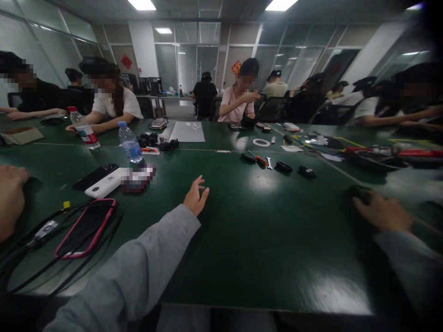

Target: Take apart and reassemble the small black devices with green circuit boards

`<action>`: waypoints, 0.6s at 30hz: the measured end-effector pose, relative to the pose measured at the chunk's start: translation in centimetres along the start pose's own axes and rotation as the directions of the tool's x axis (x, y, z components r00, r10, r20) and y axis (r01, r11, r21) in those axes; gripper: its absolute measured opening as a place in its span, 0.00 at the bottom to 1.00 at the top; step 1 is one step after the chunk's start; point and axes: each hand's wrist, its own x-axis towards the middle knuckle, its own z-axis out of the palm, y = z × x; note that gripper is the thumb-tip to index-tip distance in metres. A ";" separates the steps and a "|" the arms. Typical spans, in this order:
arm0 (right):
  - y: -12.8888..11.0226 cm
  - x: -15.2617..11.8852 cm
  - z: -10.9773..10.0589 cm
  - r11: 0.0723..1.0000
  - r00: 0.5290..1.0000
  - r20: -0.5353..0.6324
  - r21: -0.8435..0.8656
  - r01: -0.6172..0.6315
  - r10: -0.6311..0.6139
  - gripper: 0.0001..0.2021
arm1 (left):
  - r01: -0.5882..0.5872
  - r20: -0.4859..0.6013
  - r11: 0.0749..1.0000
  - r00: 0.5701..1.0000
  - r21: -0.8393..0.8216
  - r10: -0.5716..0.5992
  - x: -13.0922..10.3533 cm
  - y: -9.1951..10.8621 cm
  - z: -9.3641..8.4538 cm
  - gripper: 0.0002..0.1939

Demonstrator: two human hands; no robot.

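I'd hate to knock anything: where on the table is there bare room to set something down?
The widest bare patch of table lies between the left hand and right hand, from the wrench to the near edge. Crowded: the left, with pink phone, cables and bottles; the far right, around a blurred red thing.

left sleeve (138, 263): light grey, long, creased | cuff (189, 217): straight-edged | right sleeve (404, 263): grey, blurred

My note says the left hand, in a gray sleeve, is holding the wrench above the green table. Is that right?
Not quite: the head view shows the left hand, in its gray sleeve, holding nothing. The wrench lies on the green table.
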 end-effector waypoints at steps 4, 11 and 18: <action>-11.0 -0.7 0.1 0.994 0.984 0.158 0.076 0.072 -0.083 0.29 | 0.038 -0.002 0.999 0.999 -0.029 -0.038 0.1 -0.4 0.0 0.29; -34.9 -8.6 -4.9 0.744 0.828 0.001 0.439 0.504 -0.561 0.26 | 0.147 -0.092 0.978 0.983 -0.148 -0.161 0.7 -1.9 0.2 0.24; -39.6 -13.0 -7.9 0.596 0.772 -0.066 0.595 0.539 -0.633 0.27 | 0.211 -0.144 0.965 0.962 -0.155 -0.233 1.1 -2.3 0.0 0.22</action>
